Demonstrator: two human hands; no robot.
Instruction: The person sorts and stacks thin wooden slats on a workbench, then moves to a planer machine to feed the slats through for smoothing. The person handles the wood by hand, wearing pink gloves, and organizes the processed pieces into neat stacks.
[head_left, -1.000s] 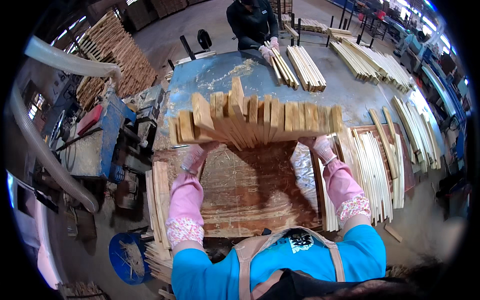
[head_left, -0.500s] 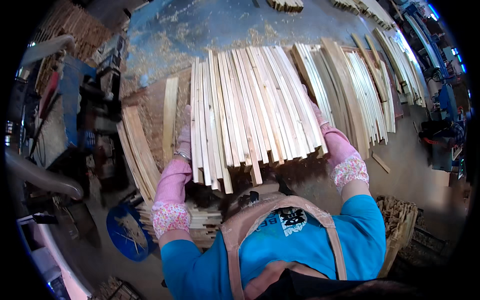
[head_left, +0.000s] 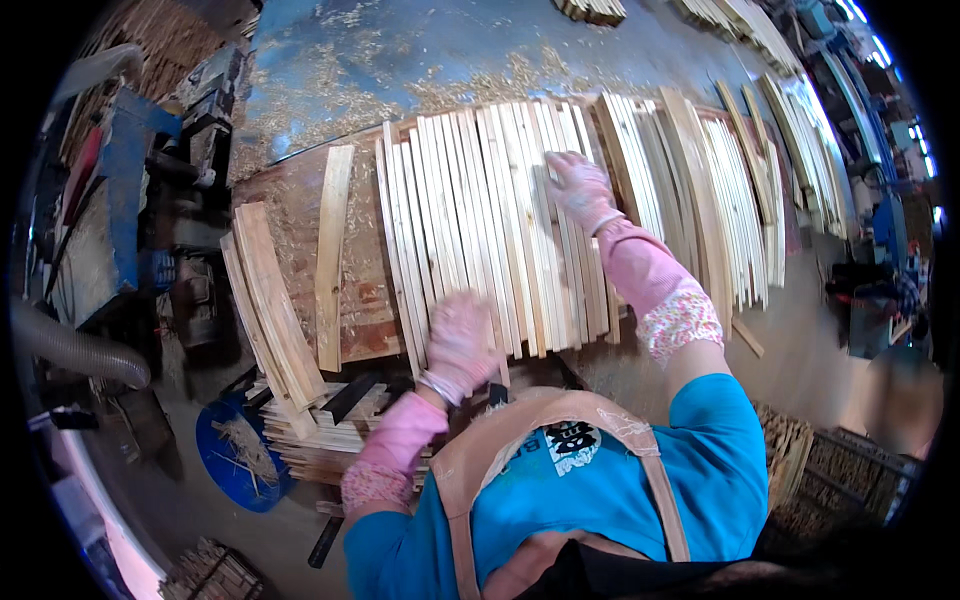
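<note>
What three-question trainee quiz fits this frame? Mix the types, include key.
1. At the wooden slats, which is nearer the tan apron: the left hand or the right hand?
2. True or false: the blue bin is on the person's left.
3. The sleeve covers are mainly: A) green B) pink C) black

Key: 1. left hand; 2. true; 3. B

A woodworking workshop: planed wooden strips lie in rows under the gloved fingers, wood shavings litter the bench beyond them, and left of the fingers are a blue machine, a ribbed hose and a blue tub holding wood scraps.
</note>
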